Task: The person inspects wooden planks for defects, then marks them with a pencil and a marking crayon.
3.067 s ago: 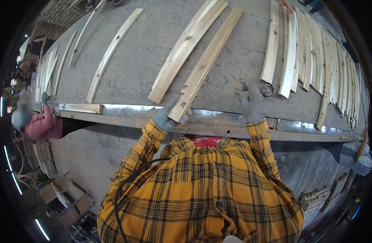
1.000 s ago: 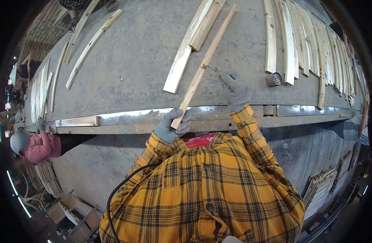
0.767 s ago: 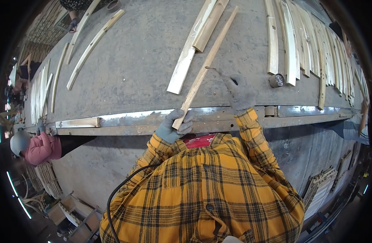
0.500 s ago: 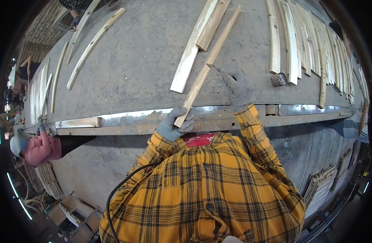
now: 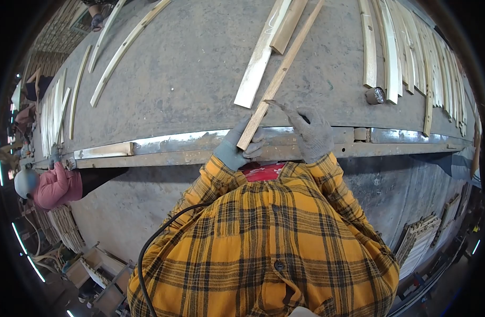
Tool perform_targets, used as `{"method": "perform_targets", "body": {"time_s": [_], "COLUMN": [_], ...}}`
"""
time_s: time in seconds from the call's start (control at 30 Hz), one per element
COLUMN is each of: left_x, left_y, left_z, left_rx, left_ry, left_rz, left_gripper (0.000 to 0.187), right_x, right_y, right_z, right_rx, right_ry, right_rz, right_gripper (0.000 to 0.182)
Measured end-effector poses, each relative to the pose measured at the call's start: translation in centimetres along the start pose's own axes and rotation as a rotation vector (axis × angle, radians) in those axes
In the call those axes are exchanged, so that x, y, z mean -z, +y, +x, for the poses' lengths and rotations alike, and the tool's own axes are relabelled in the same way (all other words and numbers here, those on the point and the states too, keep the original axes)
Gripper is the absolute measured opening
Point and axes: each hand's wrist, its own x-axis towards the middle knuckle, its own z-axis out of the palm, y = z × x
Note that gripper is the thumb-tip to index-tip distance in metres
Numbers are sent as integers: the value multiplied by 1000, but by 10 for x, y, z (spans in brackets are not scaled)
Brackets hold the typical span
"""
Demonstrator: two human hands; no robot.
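My gloved left hand (image 5: 241, 143) is wrapped round the near end of a long narrow wood strip (image 5: 282, 72), which slants away to the upper right over the grey table (image 5: 200, 79). In my gloved right hand (image 5: 312, 134) is a thin pointed tool (image 5: 281, 107); its tip meets the strip's edge a little beyond my left hand. A pale board (image 5: 254, 79) and a shorter brown board (image 5: 288, 26) lie beside the strip, on its left.
Many wood strips (image 5: 391, 58) lie at the right, with a small dark tin (image 5: 375, 95) near them. Two curved strips (image 5: 127, 45) rest at the left. A metal-faced rail (image 5: 173, 143) edges the table. A co-worker in pink (image 5: 60, 185) is at the far left.
The tool tip has moved along the strip toward my left hand. The view has shifted slightly, so the table and boards appear higher and mostly farther right.
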Motion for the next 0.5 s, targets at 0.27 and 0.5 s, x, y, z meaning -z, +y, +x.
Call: {"method": "perform_targets", "body": {"time_s": [0.27, 0.5], "left_x": [-6, -14], "left_y": [7, 8], "left_z": [-2, 2], "left_rx": [-15, -24], "left_ry": [91, 91], "left_rz": [65, 45], "left_gripper": [33, 35], "right_x": [-4, 8], "right_y": [-1, -9], "right_z": [3, -5], "right_rx": [7, -162], "right_ry": [68, -136], "right_rz": [-37, 484], "right_gripper": [37, 33]}}
